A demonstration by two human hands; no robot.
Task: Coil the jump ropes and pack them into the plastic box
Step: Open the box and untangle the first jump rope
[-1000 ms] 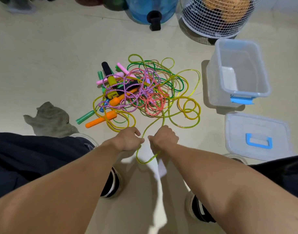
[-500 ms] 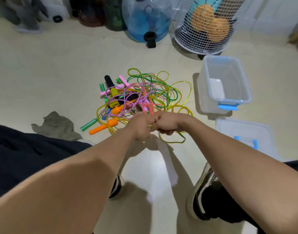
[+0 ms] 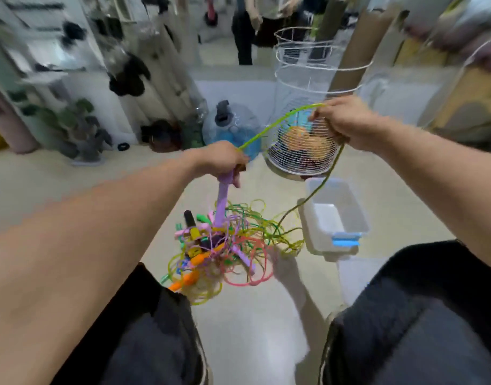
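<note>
Head view, near to far: lay tangled on the floor between both knees, the heap of jump ropes [image 3: 224, 245], handles and loops mixed. Hung straight down into that heap, a purple handle [image 3: 223, 198] gripped by the left hand [image 3: 222, 159]. Ran up and rightward from that fist to the right hand [image 3: 341, 120], 1 yellow-green rope [image 3: 277, 120], pinched there, its tail dropping back to the heap. Stood open and empty beside the heap's right edge, nearer the right hand, the plastic box [image 3: 361, 215]. Probably freeing first, coiling after.

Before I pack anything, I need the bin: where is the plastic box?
In the head view the plastic box stands open on the floor at right, beside the rope tangle, before the wire basket.
</note>
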